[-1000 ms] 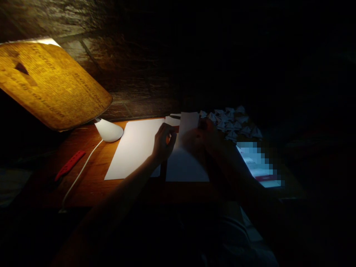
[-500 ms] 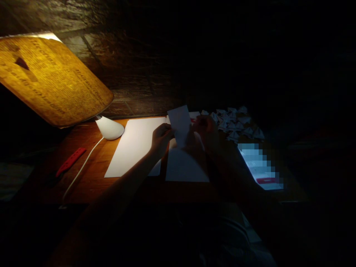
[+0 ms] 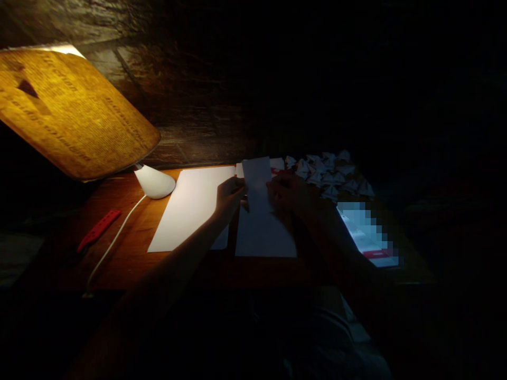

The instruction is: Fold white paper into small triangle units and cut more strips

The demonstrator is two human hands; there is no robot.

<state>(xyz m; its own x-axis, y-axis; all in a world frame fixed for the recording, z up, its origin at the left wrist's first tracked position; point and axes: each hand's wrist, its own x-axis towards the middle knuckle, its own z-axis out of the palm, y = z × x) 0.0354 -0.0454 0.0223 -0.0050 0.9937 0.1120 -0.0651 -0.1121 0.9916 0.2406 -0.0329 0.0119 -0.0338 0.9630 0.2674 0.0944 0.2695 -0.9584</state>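
Note:
In dim light, my left hand point(image 3: 228, 196) and my right hand point(image 3: 285, 193) pinch a small white slip of paper point(image 3: 256, 180) between them, left fingers on its left edge, right fingers on its right edge. The slip stands upright just above a white sheet point(image 3: 264, 235) lying on the wooden table point(image 3: 130, 248). A larger white sheet point(image 3: 190, 208) lies to the left, under my left forearm.
A heap of several small folded paper pieces point(image 3: 330, 173) lies at the back right. A lit screen point(image 3: 368, 235) glows on the right. At the left are a white lamp base point(image 3: 155, 183), its cord point(image 3: 113, 244), a red ruler point(image 3: 99, 230) and a yellow lit shade point(image 3: 71, 113).
The slip of paper was lifted off the table and tilted half a second ago; now it is straighter and lower, held by both hands close together.

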